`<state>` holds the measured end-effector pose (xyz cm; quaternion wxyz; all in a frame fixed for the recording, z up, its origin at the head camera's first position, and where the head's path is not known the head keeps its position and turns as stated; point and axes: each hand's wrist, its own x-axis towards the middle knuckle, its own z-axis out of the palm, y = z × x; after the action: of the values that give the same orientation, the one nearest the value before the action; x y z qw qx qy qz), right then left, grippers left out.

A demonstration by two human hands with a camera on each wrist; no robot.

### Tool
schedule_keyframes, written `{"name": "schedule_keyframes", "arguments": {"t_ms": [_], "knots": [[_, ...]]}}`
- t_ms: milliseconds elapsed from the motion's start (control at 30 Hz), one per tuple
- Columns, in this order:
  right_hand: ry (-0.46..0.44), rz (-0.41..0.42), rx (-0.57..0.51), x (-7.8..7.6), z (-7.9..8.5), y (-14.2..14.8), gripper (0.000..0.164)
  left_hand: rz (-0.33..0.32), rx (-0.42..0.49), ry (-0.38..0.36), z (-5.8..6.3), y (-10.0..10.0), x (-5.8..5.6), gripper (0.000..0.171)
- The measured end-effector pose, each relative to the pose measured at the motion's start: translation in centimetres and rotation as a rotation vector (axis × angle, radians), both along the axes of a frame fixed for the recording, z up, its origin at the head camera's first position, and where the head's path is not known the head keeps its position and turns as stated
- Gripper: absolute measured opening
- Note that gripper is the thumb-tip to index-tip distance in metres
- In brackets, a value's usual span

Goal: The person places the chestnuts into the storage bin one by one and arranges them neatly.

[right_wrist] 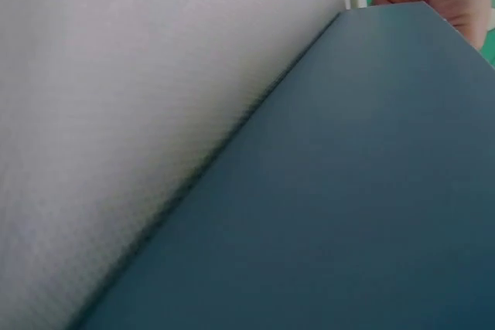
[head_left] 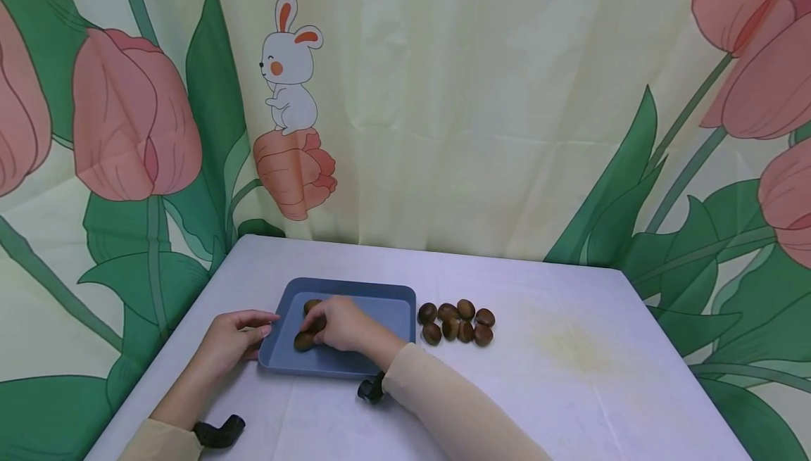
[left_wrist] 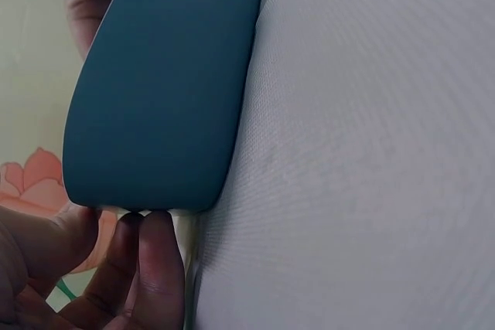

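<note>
My right grip [head_left: 342, 324] pinches a rounded brown chestnut [head_left: 320, 323] inside the shallow blue-grey rectangular tray [head_left: 380, 306], near two other chestnuts [head_left: 304, 341]. My left grip [head_left: 229, 338], loosely extended, touches the tray's left end. Eight more brown chestnuts [head_left: 465, 331] sit in two rows right of the tray on the white-clothed counter [head_left: 570, 390].

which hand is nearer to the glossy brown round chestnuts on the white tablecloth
Right: the right hand is in the blue rectangular tray, left of those chestnuts; the left hand is farther, at the tray's left edge.
</note>
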<state>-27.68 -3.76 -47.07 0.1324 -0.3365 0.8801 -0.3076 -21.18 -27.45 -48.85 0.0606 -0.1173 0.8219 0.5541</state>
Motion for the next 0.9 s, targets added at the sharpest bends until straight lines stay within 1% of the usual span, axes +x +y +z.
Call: {"name": "schedule_keyframes", "arguments": {"t_ms": [267,367,600,700,900], "knots": [[-0.068,-0.032,-0.068,0.1,0.6,0.7,0.029,0.000,-0.010,0.001,0.1,0.1,0.0,0.030],[-0.117,-0.050,-0.112,0.0,0.9,1.1,0.027,0.004,-0.014,-0.002,0.1,0.2,0.0,0.030],[-0.276,-0.085,-0.228,-0.3,1.6,2.6,0.024,0.009,-0.027,-0.014,0.1,0.2,-0.1,0.030],[-0.320,-0.086,-0.272,-0.4,1.8,3.4,0.025,0.003,-0.038,-0.012,0.1,0.1,-0.1,0.030],[-0.345,-0.092,-0.316,-0.8,2.0,5.1,0.027,-0.002,-0.050,-0.002,0.0,0.1,-0.2,0.030]]}}
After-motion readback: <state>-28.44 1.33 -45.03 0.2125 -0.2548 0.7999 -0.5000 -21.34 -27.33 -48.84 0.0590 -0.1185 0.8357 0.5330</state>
